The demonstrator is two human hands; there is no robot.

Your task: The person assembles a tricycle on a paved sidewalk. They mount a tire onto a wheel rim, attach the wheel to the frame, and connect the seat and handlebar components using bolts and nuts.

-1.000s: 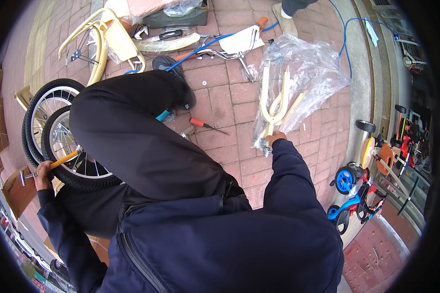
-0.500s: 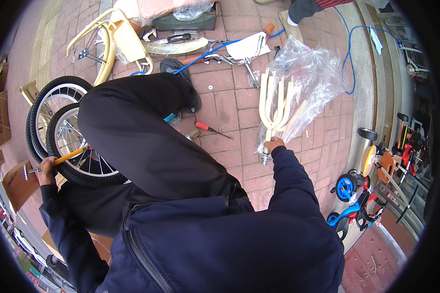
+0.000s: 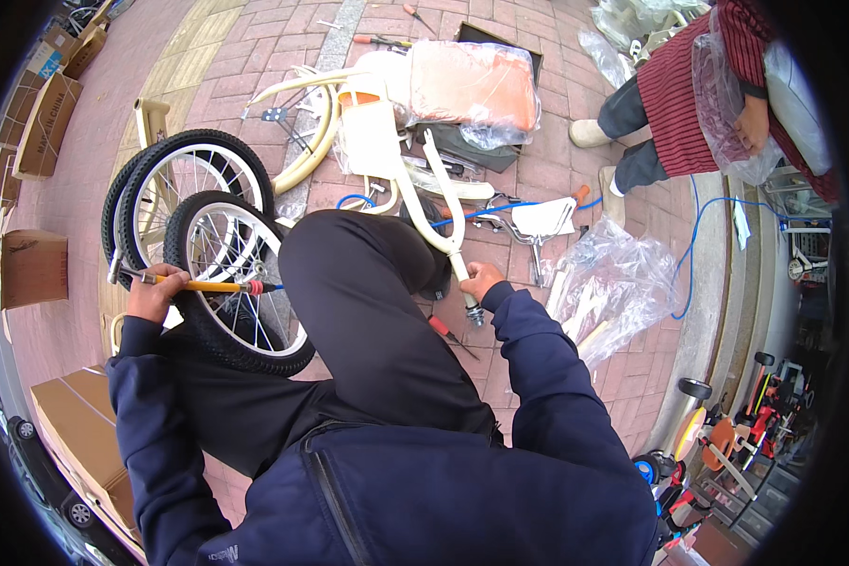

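My right hand (image 3: 482, 279) grips a cream bicycle fork (image 3: 443, 203) by its lower stem, lifted out over my black-trousered knee (image 3: 358, 283). My left hand (image 3: 151, 292) holds a yellow-shafted tool (image 3: 203, 283) across the tyre of a small black bicycle wheel (image 3: 231, 278) with silver spokes. A second wheel (image 3: 174, 184) leans just behind it. A cream bicycle frame (image 3: 368, 132) lies on the brick paving ahead of me. A red-handled screwdriver (image 3: 443, 330) lies on the paving near my right wrist.
Crumpled clear plastic wrap (image 3: 613, 274) lies at the right with cream parts in it. A person in a red striped top (image 3: 689, 85) crouches at the upper right. Cardboard boxes (image 3: 33, 264) line the left. A blue cable (image 3: 689, 255) runs along the kerb. Small toy bikes (image 3: 717, 443) stand at the lower right.
My right hand has pulled the cream fork out of the plastic wrap and brought it left, over my knee. The view has swung upward. My left hand stays on the wheel with the tool.
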